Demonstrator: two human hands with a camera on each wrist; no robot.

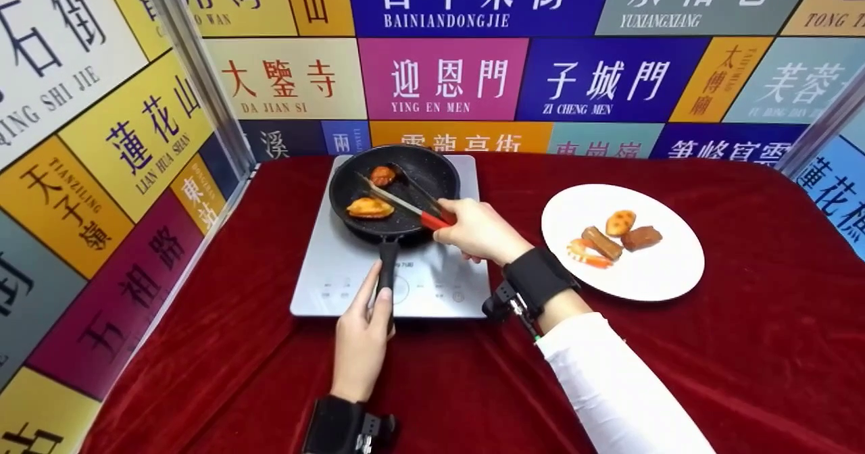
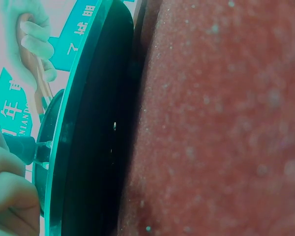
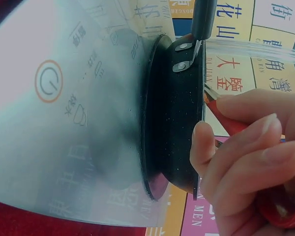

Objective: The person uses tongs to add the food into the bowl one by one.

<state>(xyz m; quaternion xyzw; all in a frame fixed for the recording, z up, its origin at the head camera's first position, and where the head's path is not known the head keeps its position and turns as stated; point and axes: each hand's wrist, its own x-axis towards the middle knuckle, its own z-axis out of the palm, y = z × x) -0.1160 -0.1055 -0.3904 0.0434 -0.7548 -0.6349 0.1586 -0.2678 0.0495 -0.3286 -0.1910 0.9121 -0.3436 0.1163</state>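
Observation:
A black frying pan (image 1: 432, 170) stands on a flat cooktop, its handle pointing toward me. My left hand (image 1: 361, 342) grips that handle (image 1: 387, 265). Red-handled metal tongs (image 1: 434, 221) are held in my right hand (image 1: 483, 230), over the pan's right rim. In the pan lie a reddish-brown food piece (image 1: 382, 175) and, nearer me, a yellow-brown oval piece (image 1: 369, 207). The tongs' spread arms reach either side of the reddish-brown piece; I cannot tell if they touch it. The right wrist view shows fingers curled around the red handle (image 3: 228, 120).
The silver cooktop (image 1: 439, 298) sits on a red velvet tablecloth (image 1: 223, 305). To the right, a white plate (image 1: 665, 275) bears a shrimp (image 1: 586, 255) and several browned food pieces. Walls with colourful sign panels (image 1: 442, 79) stand behind and at the left.

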